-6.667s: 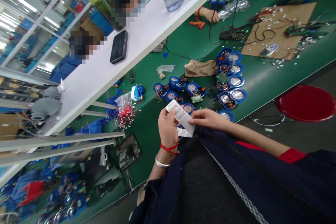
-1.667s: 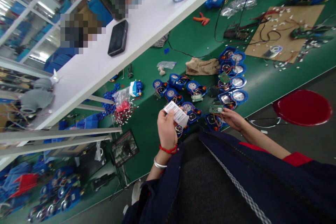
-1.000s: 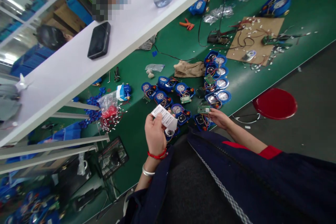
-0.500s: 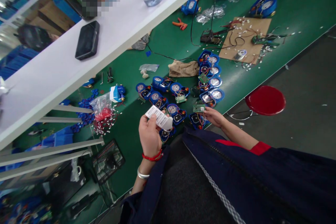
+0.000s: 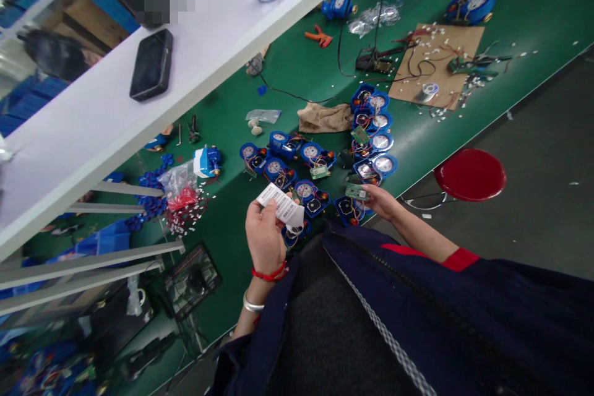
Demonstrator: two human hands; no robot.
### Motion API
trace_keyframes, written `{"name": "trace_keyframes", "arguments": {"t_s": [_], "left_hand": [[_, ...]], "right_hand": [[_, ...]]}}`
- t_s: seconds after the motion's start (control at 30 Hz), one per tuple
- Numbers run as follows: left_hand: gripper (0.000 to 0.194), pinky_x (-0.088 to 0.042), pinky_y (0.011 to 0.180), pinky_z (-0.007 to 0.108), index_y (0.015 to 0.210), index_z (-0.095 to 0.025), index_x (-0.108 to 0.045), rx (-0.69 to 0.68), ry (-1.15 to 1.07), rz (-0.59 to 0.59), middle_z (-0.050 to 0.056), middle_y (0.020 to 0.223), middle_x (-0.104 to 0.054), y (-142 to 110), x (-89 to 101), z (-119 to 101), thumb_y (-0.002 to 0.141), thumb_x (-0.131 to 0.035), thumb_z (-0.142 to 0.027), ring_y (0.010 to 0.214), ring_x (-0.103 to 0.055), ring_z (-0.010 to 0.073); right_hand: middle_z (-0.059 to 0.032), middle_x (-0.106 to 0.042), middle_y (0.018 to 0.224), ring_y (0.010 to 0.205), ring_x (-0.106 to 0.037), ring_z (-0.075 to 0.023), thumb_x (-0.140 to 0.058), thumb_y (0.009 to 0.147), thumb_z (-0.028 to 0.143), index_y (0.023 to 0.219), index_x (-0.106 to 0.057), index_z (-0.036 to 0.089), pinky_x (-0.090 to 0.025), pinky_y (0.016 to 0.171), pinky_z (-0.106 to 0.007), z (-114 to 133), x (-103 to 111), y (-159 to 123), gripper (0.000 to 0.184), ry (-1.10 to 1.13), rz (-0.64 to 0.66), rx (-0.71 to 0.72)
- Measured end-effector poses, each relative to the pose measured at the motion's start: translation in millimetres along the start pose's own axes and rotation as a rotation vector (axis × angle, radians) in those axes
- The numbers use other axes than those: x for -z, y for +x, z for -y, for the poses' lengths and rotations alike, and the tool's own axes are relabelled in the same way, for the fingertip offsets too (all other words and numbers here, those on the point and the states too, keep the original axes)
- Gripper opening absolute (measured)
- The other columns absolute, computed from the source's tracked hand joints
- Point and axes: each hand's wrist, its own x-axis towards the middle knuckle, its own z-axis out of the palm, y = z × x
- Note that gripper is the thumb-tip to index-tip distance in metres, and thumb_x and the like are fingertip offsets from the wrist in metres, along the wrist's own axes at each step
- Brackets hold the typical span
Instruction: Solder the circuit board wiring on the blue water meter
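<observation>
My left hand (image 5: 264,232) is closed on a strip of white barcode labels (image 5: 283,205), thumb on top. To its right, my right hand (image 5: 379,201) pinches the edge of a small green circuit board (image 5: 356,192). Just below that board lies an opened blue water meter (image 5: 348,210) with coloured wires showing. Another blue meter (image 5: 312,198) sits between my two hands, partly behind the labels. Beyond them stand several more blue meters (image 5: 278,170), and a further row (image 5: 380,140) runs away to the right, some with green boards resting on them.
A brown cloth (image 5: 325,117) lies behind the meters. Further right are a cardboard sheet (image 5: 436,68) with a solder spool (image 5: 429,91), and orange pliers (image 5: 318,36). A white shelf (image 5: 199,55) crosses the upper left. The red stool (image 5: 471,174) stands beyond the table edge.
My right hand has shifted slightly right with the circuit board, which is now tilted a little. My left hand stays nearly still with the labels. The camera view has moved slightly.
</observation>
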Motion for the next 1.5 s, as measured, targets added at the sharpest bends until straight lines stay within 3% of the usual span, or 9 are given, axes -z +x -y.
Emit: {"name": "trace_keyframes", "arguments": {"t_s": [0.17,0.3,0.67,0.9,1.5], "left_hand": [[0.027,-0.055,0.074,0.037,0.102,-0.015,-0.052,-0.007,-0.004,0.006,0.012,0.095,-0.07,-1.3,-0.8,-1.2,0.083,-0.06,-0.033,0.081,-0.069,0.0231],[0.029,-0.054,0.074,0.036,0.102,-0.016,-0.052,-0.004,0.002,0.004,0.012,0.095,-0.07,-1.3,-0.7,-1.0,0.082,-0.061,-0.034,0.081,-0.069,0.023],[0.026,-0.055,0.074,0.036,0.102,-0.017,-0.053,0.002,-0.001,0.011,0.011,0.097,-0.069,0.4,1.5,0.9,0.083,-0.06,-0.033,0.084,-0.069,0.0231],[0.027,-0.055,0.074,0.037,0.102,-0.016,-0.052,-0.003,0.006,0.029,0.011,0.096,-0.069,0.7,1.8,2.8,0.083,-0.06,-0.034,0.082,-0.069,0.0229],[0.023,-0.055,0.074,0.037,0.102,-0.016,-0.052,-0.011,0.002,0.032,0.012,0.099,-0.069,-3.6,0.8,2.0,0.085,-0.058,-0.031,0.085,-0.069,0.0237]], "right_hand": [[-0.0012,-0.068,0.084,0.075,-0.063,-0.0153,-0.065,0.076,0.036,0.089,-0.062,0.023,-0.054,0.071,-0.028,3.6,9.9,3.5,0.019,-0.012,-0.05,-0.008],[-0.0032,-0.068,0.085,0.076,-0.063,-0.0172,-0.066,0.076,0.035,0.09,-0.062,0.024,-0.055,0.072,-0.031,11.8,17.9,3.2,0.019,-0.029,-0.045,-0.053],[-0.0062,-0.067,0.101,0.094,-0.064,-0.0224,-0.07,0.071,0.027,0.094,-0.062,0.025,-0.05,0.094,-0.045,17.0,20.3,-12.2,0.024,-0.049,0.106,-0.114],[-0.0047,-0.066,0.101,0.098,-0.063,-0.0212,-0.068,0.074,0.023,0.096,-0.062,0.027,-0.047,0.098,-0.045,14.6,11.4,-19.3,0.023,-0.018,0.18,-0.095],[-0.0033,-0.064,0.099,0.091,-0.062,-0.017,-0.068,0.074,0.024,0.096,-0.064,0.027,-0.052,0.091,-0.037,8.6,12.8,-15.8,0.023,-0.022,0.165,-0.076]]}}
